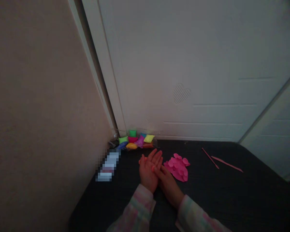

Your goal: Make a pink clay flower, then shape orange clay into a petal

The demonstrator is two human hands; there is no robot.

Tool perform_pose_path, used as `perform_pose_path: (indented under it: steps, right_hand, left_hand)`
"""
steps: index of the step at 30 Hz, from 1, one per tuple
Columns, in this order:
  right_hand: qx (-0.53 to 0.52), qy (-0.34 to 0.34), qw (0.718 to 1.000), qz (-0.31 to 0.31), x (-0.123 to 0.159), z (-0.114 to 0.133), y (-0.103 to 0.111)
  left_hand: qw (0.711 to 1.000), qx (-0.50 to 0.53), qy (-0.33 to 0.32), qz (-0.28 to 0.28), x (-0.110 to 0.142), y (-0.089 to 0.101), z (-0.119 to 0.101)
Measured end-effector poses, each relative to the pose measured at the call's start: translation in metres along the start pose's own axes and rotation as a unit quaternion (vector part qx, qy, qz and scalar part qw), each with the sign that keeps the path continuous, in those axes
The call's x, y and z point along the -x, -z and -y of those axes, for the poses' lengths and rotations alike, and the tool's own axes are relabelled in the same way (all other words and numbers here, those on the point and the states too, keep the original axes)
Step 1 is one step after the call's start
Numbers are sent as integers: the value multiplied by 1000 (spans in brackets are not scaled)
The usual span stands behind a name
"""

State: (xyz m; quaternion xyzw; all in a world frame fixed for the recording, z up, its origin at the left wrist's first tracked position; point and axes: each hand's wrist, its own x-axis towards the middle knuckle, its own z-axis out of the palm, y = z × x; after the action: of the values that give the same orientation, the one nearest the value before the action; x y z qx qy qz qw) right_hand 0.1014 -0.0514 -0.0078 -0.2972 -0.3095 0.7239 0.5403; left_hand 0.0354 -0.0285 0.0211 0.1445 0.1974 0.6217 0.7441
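My left hand [149, 172] lies palm up above the table, its fingers stretched out. On its palm sits a small orange ball of modelling clay [153, 168]. My right hand [168, 183] is closed, with its fingertips at that small ball. Part of a larger orange clay lump [142, 160] shows behind the left hand, mostly hidden by it. Just right of both hands is a bright pink clay piece [180, 170] with several round, petal-like discs on it.
Several colourful clay packets [132, 146] lie against the white panel at the back. A pixelated strip [109, 166] is at the left edge. Two thin pink modelling tools [227, 163] lie on the dark table [215, 199] to the right.
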Motion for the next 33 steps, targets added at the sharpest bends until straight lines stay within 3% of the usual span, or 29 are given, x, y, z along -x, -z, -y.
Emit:
perform_pose_path:
  steps: [3, 7, 14, 18, 22, 24, 26, 29, 33]
  right_hand:
    - [44, -10, 998, -39, -1, -1, 2]
    - [156, 15, 984, -87, 2, 2, 1]
    - [330, 87, 937, -77, 7, 11, 2]
    - [472, 130, 870, -62, 18, 19, 7]
    - [623, 164, 765, -5, 46, 31, 21]
    - [686, 160, 710, 17, 62, 36, 30]
    - [727, 141, 672, 31, 75, 39, 38]
    - [750, 122, 649, 36, 85, 40, 46]
    - [756, 128, 642, 23, 85, 37, 47]
  left_hand:
    - [994, -86, -68, 7, 0, 1, 3]
    - [951, -233, -200, -37, 3, 3, 9]
    - [918, -292, -254, -87, -6, 14, 8]
    - [901, -302, -289, -114, -14, 22, 3]
    - [889, -335, -286, -123, -16, 25, 3]
    - [882, -351, -289, -126, -17, 26, 5]
    - [872, -372, -294, -122, -19, 27, 7]
    - [843, -432, -304, -104, -20, 29, 9]
    - [809, -490, -310, -93, -20, 30, 11]
